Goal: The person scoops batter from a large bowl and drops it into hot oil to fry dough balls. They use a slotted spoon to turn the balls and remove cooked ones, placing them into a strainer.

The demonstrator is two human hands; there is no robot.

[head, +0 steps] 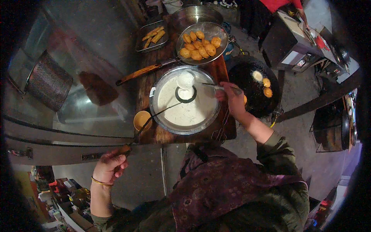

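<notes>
My left hand point(111, 165) grips the wooden handle of a long-handled ladle mold point(179, 102), whose dark round cup is held over the batter and contains pale batter. In my right hand point(233, 98) is a metal utensil point(211, 85), its far end by a white mound of batter point(185, 80) just above the mold. Both are over a wide metal basin point(154, 116) of creamy batter point(171, 111). Right of the basin, a black wok of oil point(255, 101) holds one pale fritter point(257, 76) and several golden ones point(267, 92). My right fingers look blurred.
A strainer point(185, 59) with fried fritters rests behind the basin, its wooden handle point(142, 74) pointing left. Fried sticks lie in a wire-rimmed tray point(138, 43). An orange cup point(142, 120) stands at the wooden table's point(165, 139) front left. A person in red point(279, 4) works at a far counter.
</notes>
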